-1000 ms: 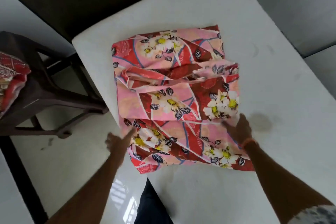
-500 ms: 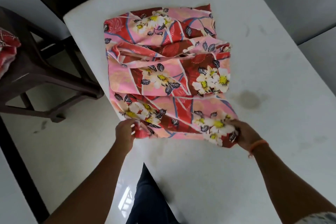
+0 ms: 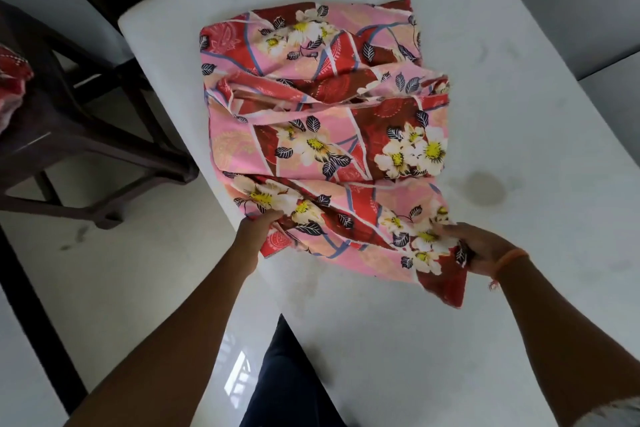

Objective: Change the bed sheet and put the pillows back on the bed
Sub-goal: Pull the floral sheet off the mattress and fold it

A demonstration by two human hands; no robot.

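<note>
Bare mattress [image 3: 381,340]; folded sheet [image 3: 322,135] lying near its corner; my left hand [image 3: 254,230] and right hand [image 3: 481,248] each pinch the sheet's near edge; I judge lifting both corners evenly, hands spreading apart, unfolds it cleanly.

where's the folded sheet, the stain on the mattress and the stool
folded sheet [image 3: 322,135]: head view, on its middle fold.
stain [image 3: 485,188]: head view, centre of the dark patch on the mattress.
stool [image 3: 69,135]: head view, on its dark seat edge.
</note>
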